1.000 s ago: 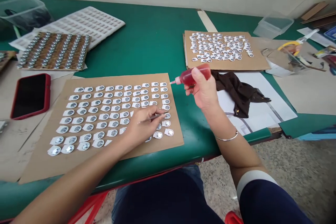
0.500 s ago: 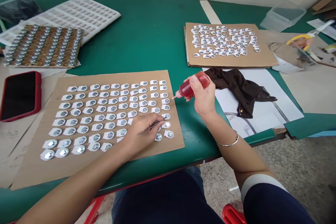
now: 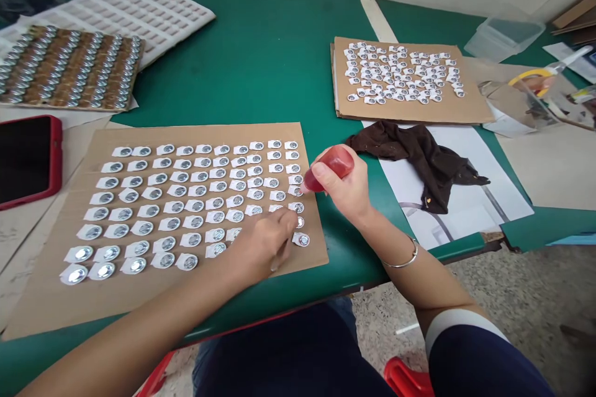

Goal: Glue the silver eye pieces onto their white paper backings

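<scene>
My right hand (image 3: 349, 192) is wrapped round a small squeeze bottle (image 3: 331, 167) of red liquid. The bottle tilts down to the left, its nozzle at the right-hand column of metal discs on white tabs (image 3: 296, 191). My left hand (image 3: 267, 239) is closed over the lower right of the cardboard sheet (image 3: 153, 298), fingertips by the same column. It grips thin metal tweezers, mostly hidden by the hand now. Rows of these tabbed discs cover the sheet, and the left hand hides some of them.
A second cardboard sheet (image 3: 405, 113) with many tabbed discs lies at the back right, near a brown cloth (image 3: 419, 161), clear plastic box (image 3: 505, 34) and yellow-handled scissors (image 3: 535, 77). On the left are a red-cased phone (image 3: 28, 158), a board of metal pieces (image 3: 84, 68) and a white tray (image 3: 179, 12).
The bottle has moved left and down and tips more steeply towards the discs. My left hand has rolled over, so the tweezers' shaft no longer shows. The view has shifted slightly.
</scene>
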`<state>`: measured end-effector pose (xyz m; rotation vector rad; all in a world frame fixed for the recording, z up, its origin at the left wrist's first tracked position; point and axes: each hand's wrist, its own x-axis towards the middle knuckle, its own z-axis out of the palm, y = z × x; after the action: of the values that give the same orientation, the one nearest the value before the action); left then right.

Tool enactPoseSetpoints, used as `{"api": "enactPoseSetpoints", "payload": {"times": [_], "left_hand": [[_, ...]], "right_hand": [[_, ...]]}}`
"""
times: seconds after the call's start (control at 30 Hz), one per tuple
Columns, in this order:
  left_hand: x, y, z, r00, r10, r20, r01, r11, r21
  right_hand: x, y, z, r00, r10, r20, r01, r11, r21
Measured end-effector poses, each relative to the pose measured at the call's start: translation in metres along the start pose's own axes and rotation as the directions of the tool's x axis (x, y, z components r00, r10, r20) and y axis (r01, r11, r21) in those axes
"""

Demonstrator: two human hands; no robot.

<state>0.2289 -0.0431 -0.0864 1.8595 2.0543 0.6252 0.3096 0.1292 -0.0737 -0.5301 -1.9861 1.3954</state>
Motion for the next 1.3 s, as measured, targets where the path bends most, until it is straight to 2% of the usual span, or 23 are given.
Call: {"api": "enactPoseSetpoints", "payload": {"times": [0.1, 0.2, 0.3, 0.47, 0.73, 1.3], "left_hand": [[0.000, 0.012, 0.000, 0.996, 0.032, 0.082, -0.048, 0.978, 0.202], [-0.002, 0.021, 0.005, 0.992, 0.130, -0.003, -0.117, 0.903, 0.413], [-0.004, 0.026, 0.012, 0.972, 0.224, -0.071, -0.152, 0.829, 0.538], [-0.006, 0.027, 0.015, 0.961, 0.261, -0.087, -0.177, 0.828, 0.533], [-0.004, 0.028, 0.012, 0.951, 0.283, -0.124, -0.171, 0.816, 0.553], [-0.005, 0.027, 0.013, 0.958, 0.269, -0.099, -0.169, 0.807, 0.565]], "right_hand": [[-0.002, 0.000, 0.004, 0.996, 0.030, 0.081, -0.028, 0.999, -0.027], [-0.004, -0.002, 0.007, 0.988, 0.057, 0.143, -0.045, 0.995, -0.086], [-0.005, -0.005, 0.009, 0.986, 0.023, 0.163, -0.002, 0.992, -0.130], [-0.006, -0.007, 0.012, 0.984, -0.005, 0.176, 0.040, 0.980, -0.195], [-0.008, -0.005, 0.013, 0.980, -0.036, 0.198, 0.076, 0.976, -0.202], [-0.007, 0.000, 0.013, 0.978, -0.111, 0.177, 0.148, 0.965, -0.217]]}}
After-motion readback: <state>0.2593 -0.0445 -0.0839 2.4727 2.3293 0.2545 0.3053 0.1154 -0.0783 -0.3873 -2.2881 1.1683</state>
